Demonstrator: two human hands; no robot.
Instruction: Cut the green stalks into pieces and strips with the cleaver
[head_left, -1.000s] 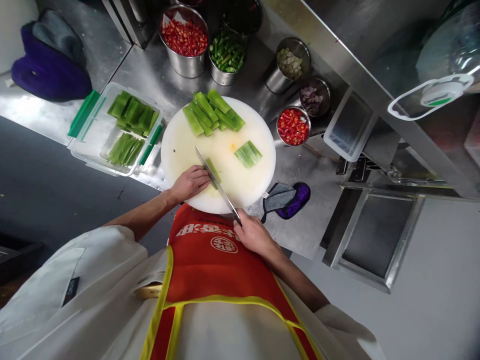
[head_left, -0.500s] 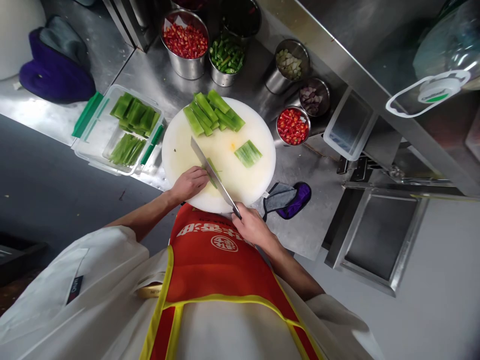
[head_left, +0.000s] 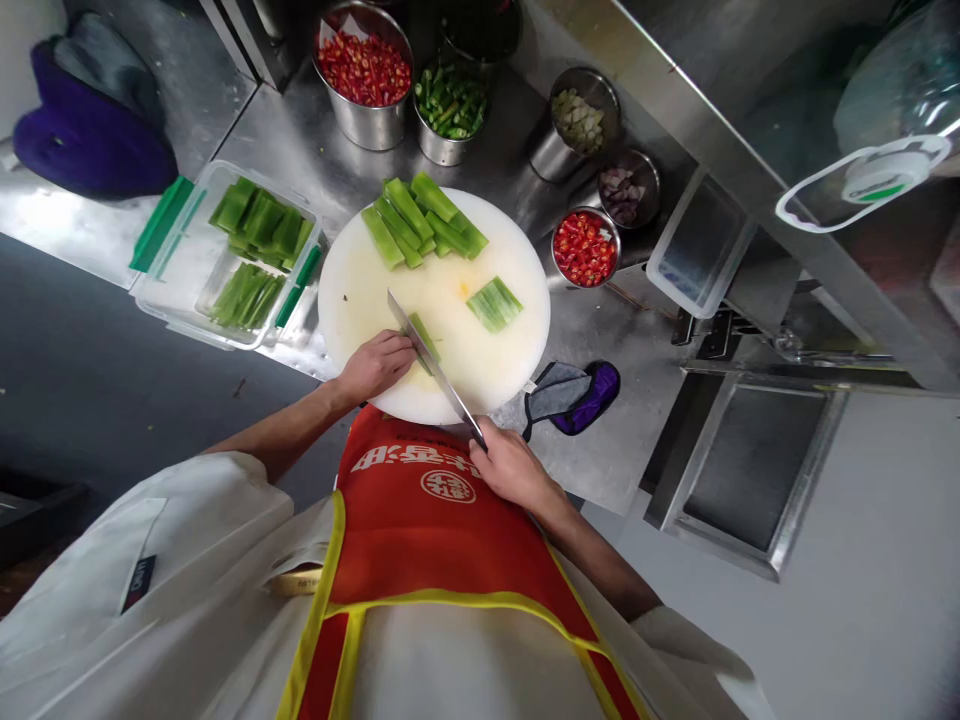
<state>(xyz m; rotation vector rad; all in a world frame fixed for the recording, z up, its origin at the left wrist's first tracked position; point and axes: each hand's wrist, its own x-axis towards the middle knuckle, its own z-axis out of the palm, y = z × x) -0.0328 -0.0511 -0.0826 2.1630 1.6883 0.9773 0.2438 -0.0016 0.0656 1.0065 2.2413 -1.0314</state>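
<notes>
My right hand (head_left: 514, 465) is wrapped round the handle of a kitchen knife (head_left: 442, 383), its blade slanting across a round white cutting board (head_left: 517, 360). Under and beside the blade lies a slim green vegetable piece (head_left: 425, 336), partly hidden. My left hand (head_left: 377, 365) has its fingers curled together against that piece, close to the blade's left side. Thick green vegetable strips (head_left: 420, 222) are heaped at the board's far edge. To the right of the blade rests a flat group of thin green slices (head_left: 495, 304).
A clear plastic container (head_left: 176, 285) with cut green pieces stands left of the board. Behind are steel pots of chopped red chillies (head_left: 365, 70) and green pieces (head_left: 451, 103). Smaller cups stand right, near a red chilli cup (head_left: 586, 248). A grey-purple cloth item (head_left: 570, 395) lies beside the board.
The knife has shifted slightly toward me and to the right, and more of the green piece shows beyond its blade. My left hand stays nearly in place; the view has tilted a little.
</notes>
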